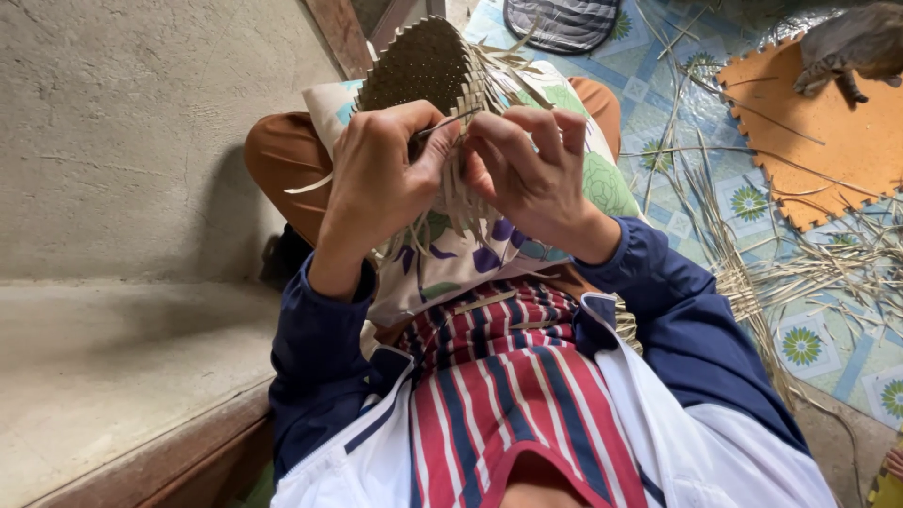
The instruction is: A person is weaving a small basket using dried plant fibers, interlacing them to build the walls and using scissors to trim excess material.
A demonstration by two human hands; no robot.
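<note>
Two hands are pinched on the loose strips (458, 193) of a half-woven basket (423, 66), which is propped on a lap cushion (489, 254) so the left hand (376, 179) and right hand (531, 174) can reach its edge.

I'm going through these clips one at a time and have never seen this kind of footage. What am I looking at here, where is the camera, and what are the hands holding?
There is no machine: a person works with bare hands. The one picture comes from a camera on the person's head, looking down over a striped shirt and blue sleeves to the lap. The left hand and right hand meet over a half-woven basket of pale strips, which rests on a flowered cushion on the knees. The left hand pinches a thin dark tool against the weave; what kind of tool is unclear. The right hand's fingers grip loose strip ends. On the patterned floor mat to the right lie scattered strips and an orange foam mat. A concrete wall stands to the left.
</note>
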